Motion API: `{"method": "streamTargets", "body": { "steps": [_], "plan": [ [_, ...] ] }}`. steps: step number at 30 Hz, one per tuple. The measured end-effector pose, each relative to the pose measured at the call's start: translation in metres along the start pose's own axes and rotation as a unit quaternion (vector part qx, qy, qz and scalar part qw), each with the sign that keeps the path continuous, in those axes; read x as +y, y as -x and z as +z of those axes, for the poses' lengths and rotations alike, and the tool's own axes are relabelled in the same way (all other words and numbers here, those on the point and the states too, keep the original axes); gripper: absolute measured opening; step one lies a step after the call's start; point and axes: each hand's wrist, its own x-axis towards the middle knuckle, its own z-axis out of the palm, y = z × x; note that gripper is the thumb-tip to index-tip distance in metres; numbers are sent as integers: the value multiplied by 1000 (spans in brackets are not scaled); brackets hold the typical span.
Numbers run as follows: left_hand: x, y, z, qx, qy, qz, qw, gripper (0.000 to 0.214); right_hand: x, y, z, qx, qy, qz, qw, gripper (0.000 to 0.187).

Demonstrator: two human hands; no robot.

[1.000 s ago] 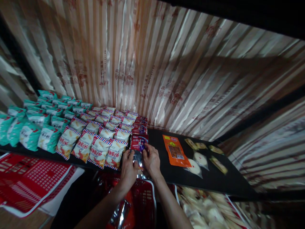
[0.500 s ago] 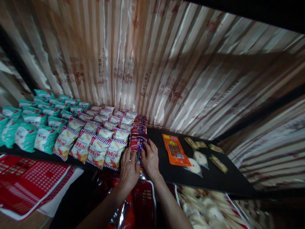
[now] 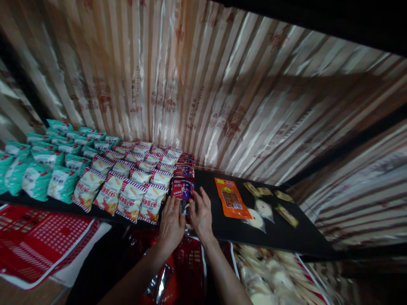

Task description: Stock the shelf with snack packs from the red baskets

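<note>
At the front of a row of dark red and purple snack packets [image 3: 183, 186], my left hand [image 3: 172, 222] and my right hand [image 3: 201, 216] are close together. Between them they hold the lower part of the front packet, left fingers on its left edge, right fingers on its right edge. My fingers and the edge of the shelf partly hide what is under them. To the left of my left hand stand rows of white snack bags [image 3: 132, 199] with red and blue striped edges.
Teal bags [image 3: 62, 184] fill the left end of the black shelf [image 3: 219, 228]. An orange packet [image 3: 231, 199], round white packets [image 3: 255, 220] and several small yellowish packets [image 3: 286, 215] lie to the right. Below are red baskets [image 3: 52, 241] and a basket of pale packets [image 3: 273, 275].
The view has shifted slightly, so the shelf's right side sits a little further left. Both hands stay at the same front packet, hardly moved.
</note>
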Motion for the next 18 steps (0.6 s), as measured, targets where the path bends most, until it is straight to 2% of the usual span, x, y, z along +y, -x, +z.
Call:
{"method": "streamTargets", "body": {
  "steps": [3, 6, 10, 12, 14, 16, 18],
  "plan": [
    [5, 5, -11, 26, 18, 9, 999, 38, -11, 21, -15, 29, -40, -11, 999, 34],
    [11, 24, -28, 46, 59, 17, 997, 33, -23, 57, -28, 41, -89, -8, 995, 27],
    [4, 76, -43, 23, 116, -23, 993, 30, -37, 120, -24, -30, -140, 19, 989, 23],
    [-8, 107, -43, -15, 130, -94, 987, 27, -40, 150, -12, -86, -153, 42, 984, 25],
    [-25, 134, -40, -60, 130, -211, 967, 25, -40, 174, 5, -162, -147, 89, 972, 27],
    [-43, 155, -36, -112, 120, -352, 921, 27, -37, 192, 24, -261, -127, 131, 948, 28],
    [-60, 166, -33, -138, 108, -421, 890, 24, -33, 203, 41, -350, -99, 168, 916, 33]
  ]
}}
